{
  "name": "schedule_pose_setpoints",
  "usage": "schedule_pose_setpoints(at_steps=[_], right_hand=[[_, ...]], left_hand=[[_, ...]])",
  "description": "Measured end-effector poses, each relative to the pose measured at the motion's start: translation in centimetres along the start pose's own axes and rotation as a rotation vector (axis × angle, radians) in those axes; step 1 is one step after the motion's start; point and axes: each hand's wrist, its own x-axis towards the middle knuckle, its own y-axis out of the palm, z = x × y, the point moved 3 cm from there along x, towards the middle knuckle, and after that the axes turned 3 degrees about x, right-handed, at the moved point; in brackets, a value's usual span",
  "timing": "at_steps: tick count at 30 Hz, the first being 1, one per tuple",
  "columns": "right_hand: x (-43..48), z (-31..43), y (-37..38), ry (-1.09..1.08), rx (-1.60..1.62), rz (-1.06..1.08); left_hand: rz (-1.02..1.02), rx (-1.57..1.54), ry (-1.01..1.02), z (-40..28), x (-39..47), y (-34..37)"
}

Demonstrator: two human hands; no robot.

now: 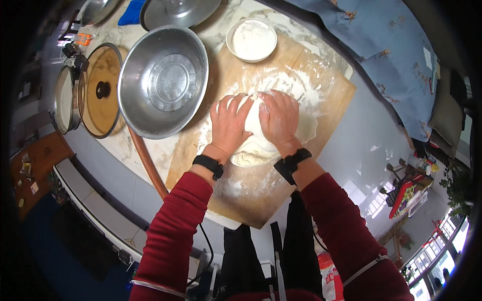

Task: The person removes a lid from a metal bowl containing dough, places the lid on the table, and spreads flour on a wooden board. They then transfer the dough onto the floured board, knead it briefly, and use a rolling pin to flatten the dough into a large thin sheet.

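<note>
A large pale lump of dough (256,145) lies on a floured wooden board (241,207). My left hand (230,122) grips its left side, with the fingertips curled over the far edge. On the right, my right hand (280,116) grips the dough in the same way, thumb along its top. The fingertips of both hands are partly hidden in the folds. Loose flour (301,86) is scattered over the board beyond and around the dough. A white bowl of flour (253,39) stands at the board's far edge.
Left of the board is a large steel basin (171,82), its inside bare. Beside it are a glass lid (99,90), a pot (64,99) and a brown wooden rod (147,161). Another metal pan (180,11) and a blue cloth (131,13) lie at the back.
</note>
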Motion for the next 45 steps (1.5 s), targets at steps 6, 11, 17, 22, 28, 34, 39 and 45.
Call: schedule_pose_setpoints(at_steps=[6,11,17,22,28,34,39,45], right_hand=[[0.3,-0.3,-1.3,0.187,0.021,0.334],[-5.4,3.9,-5.9,0.132,0.088,0.359],[-15.1,7.0,-4.3,-0.024,-0.119,0.240],[-10.3,3.7,-0.5,-0.029,-0.046,0.179],[-1.2,1.7,1.0,-0.029,-0.036,0.134],[1.9,1.8,0.9,-0.051,-0.158,0.063],[-0.3,3.8,-4.2,0.195,0.039,0.427],[-12.8,8.0,-5.1,-0.058,-0.132,0.291]], left_hand=[[0.068,0.013,0.006,-2.2,-1.2,-3.0],[0.024,-0.094,0.111,-5.7,-12.0,-6.6],[0.053,0.004,-0.036,-5.7,-14.0,-1.9],[-0.017,-0.033,-0.196,-3.5,-10.3,0.0],[-0.043,-0.002,-0.162,0.0,-4.3,0.4],[0.052,-0.063,-0.243,0.3,-1.2,-1.9],[-0.095,-0.021,0.124,-4.8,-9.4,-6.6],[0.035,-0.039,-0.154,-7.1,-15.5,-3.1]])
